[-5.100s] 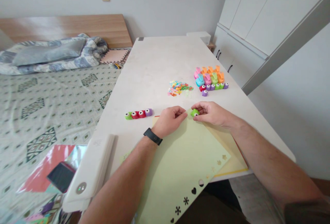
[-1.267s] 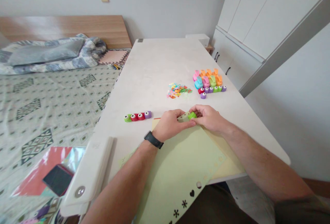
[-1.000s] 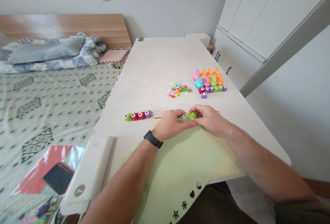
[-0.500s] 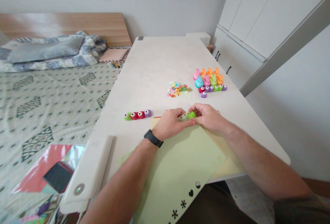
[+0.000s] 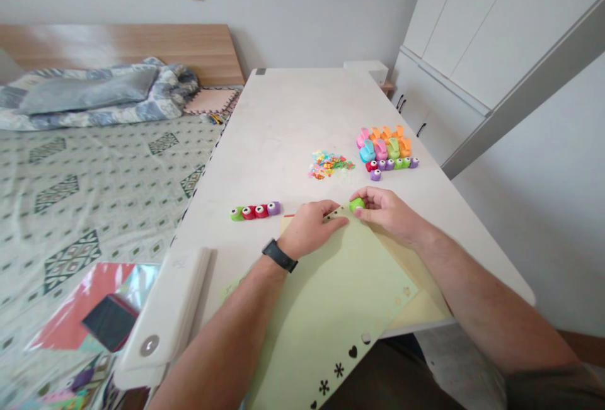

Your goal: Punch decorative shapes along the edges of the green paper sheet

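My right hand [image 5: 390,213] pinches a small green craft punch [image 5: 356,204] between thumb and fingers, at the far corner of a pale green paper sheet [image 5: 331,290]. My left hand [image 5: 311,228], with a black band on its wrist, grips the same sheet near its far edge, thumb on top. Small cut-out shapes show along that edge beside the left fingers. Hearts, snowflakes and a round hole run along the sheet's near edge, and flower-like cut-outs mark its right corner. Beneath it lies pale yellow paper [image 5: 428,296].
Ahead lies a pile of colourful paper cut-outs [image 5: 328,164]. Several larger lever punches [image 5: 380,145] and small punches [image 5: 390,164] stand back right. A short row of small punches [image 5: 255,211] sits left of my hands. A long white device [image 5: 172,309] lies along the table's left edge, beside the bed [image 5: 118,177].
My right hand has drawn the green punch slightly away from the sheet's corner. My left thumb no longer meets the right hand; the left hand stays on the paper.
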Available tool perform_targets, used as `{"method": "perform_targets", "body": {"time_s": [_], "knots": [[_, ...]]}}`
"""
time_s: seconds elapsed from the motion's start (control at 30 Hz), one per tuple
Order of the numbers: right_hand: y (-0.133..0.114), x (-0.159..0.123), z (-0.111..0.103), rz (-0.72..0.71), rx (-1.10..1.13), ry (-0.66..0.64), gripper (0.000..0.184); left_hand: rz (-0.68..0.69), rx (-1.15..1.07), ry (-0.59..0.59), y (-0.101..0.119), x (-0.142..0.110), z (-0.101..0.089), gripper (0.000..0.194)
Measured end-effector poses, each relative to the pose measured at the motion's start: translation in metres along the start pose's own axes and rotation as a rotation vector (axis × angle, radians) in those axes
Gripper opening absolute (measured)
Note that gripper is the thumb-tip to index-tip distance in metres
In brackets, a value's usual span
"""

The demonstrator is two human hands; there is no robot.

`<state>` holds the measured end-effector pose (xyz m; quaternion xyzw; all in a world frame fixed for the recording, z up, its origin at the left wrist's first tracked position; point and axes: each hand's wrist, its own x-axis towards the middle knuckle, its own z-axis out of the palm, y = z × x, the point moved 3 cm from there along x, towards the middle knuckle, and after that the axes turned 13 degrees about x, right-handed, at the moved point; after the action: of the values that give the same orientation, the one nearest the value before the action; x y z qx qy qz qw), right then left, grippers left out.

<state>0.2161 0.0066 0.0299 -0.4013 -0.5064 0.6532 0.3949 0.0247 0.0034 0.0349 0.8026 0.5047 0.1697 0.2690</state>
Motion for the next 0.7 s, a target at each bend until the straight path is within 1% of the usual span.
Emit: {"method": "perform_targets", "body": {"time_s": [0.07, 0.17, 0.23, 0.37, 0.57, 0.7], "knots": [[0.0, 0.002, -0.004, -0.003, 0.029, 0.043, 0.035, 0.0, -0.002, -0.003, -0.001, 0.0, 0.0, 0.026], [0.003, 0.006, -0.012, -0.006, 0.059, 0.112, 0.039, -0.01, 0.0, -0.006, 0.0, 0.001, -0.001, 0.025], [0.005, 0.008, -0.016, -0.01, 0.071, 0.139, 0.038, -0.014, 0.005, -0.006, 0.0, 0.0, -0.002, 0.025], [0.005, 0.01, -0.021, -0.015, 0.116, 0.161, 0.033, -0.024, 0.014, -0.003, 0.002, 0.0, -0.002, 0.024], [0.005, 0.01, -0.021, 0.013, 0.246, 0.192, 0.036, -0.028, 0.014, 0.001, 0.001, 0.0, -0.001, 0.023], [0.006, 0.013, -0.022, 0.014, 0.304, 0.201, 0.033, -0.021, 0.001, 0.008, 0.0, -0.001, 0.001, 0.024]]}}
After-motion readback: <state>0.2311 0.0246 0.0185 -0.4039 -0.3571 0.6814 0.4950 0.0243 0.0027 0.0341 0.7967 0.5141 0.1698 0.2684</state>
